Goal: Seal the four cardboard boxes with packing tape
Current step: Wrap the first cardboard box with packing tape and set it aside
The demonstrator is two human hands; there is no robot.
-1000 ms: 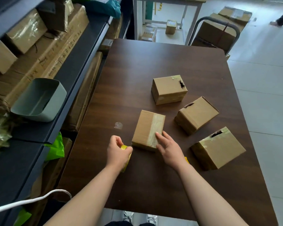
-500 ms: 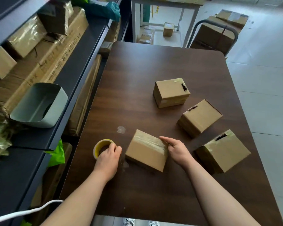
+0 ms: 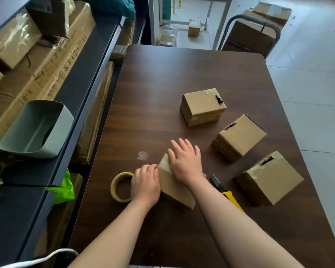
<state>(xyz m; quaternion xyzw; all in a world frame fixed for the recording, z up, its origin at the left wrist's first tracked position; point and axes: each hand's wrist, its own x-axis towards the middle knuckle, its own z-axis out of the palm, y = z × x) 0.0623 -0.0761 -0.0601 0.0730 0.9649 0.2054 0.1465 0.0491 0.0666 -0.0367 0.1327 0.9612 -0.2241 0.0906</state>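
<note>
Two hands meet on the nearest box (image 3: pixel 174 188) at the desk's (image 3: pixel 162 74) front. The right hand (image 3: pixel 185 161) lies flat on its taped top, fingers spread. The left hand (image 3: pixel 145 183) curls against its left edge; whether it grips anything is unclear. The tape roll (image 3: pixel 120 187) sits just left, a yellow knife (image 3: pixel 228 196) right. Beyond stand the far box (image 3: pixel 202 107), middle box (image 3: pixel 239 137) and right box (image 3: pixel 269 177).

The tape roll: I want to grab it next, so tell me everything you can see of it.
The tape roll is a ring with a yellow core and pale, clear-looking tape wound outside. It lies flat on the wooden table, hole up, near the front left, left of the nearest box. The left hand hides its right edge; whether it touches is unclear.
</note>
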